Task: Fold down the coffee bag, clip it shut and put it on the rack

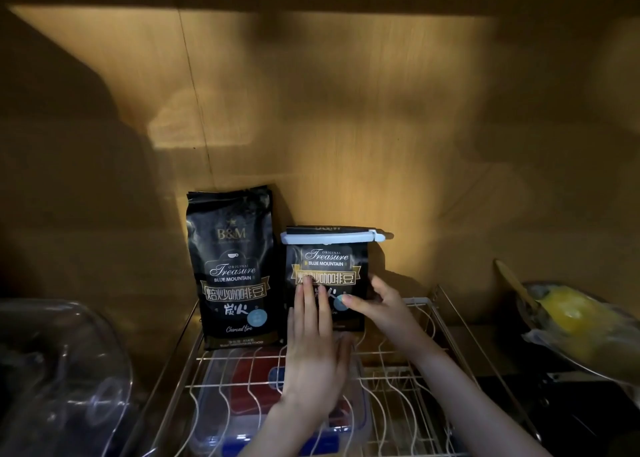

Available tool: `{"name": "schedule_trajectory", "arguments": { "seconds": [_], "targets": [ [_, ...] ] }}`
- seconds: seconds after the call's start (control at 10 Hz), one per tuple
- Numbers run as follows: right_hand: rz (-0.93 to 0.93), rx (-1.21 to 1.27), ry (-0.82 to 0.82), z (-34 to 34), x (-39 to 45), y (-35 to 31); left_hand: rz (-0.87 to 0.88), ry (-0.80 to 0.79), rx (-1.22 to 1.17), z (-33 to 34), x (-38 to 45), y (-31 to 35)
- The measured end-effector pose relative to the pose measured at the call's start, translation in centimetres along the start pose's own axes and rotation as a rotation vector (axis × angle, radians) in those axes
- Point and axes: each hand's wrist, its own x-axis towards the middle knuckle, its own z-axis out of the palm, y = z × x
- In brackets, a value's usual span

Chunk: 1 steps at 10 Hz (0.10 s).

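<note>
Nearest the camera, two bare forearms are seen reaching forward over a wire rack (391, 384), under whose bars a clear lidded container (249, 418) with red contents is visible. The left hand (313, 349) is laid flat, its fingers (310, 304) extended and held close together, pressed against the lower front of the clipped coffee bag (327, 276). The right hand (379, 306) is set at the bag's right edge with fingers spread loosely; the thumb tip is laid on the front panel near a blue round mark, while the other fingers are curved beside the edge (whether they touch the back cannot be told). Nothing is clenched by either hand.

The bag is stood upright at the back of the rack, its top folded down and pinched under a long white clip (332, 237) that juts past the bag's right side. Just left of it, a taller unfolded coffee bag (232, 266) is stood upright. Behind both, a wooden wall (346, 110) is lit unevenly.
</note>
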Motion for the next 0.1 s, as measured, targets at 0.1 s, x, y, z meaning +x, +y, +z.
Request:
{"name": "schedule_trajectory", "arguments": {
  "seconds": [0.1],
  "targets": [
    [0.007,-0.129,0.056,-0.36,-0.73,-1.75,-0.024,-0.007,-0.018,-1.40,-0.11,0.17]
  ]
}}
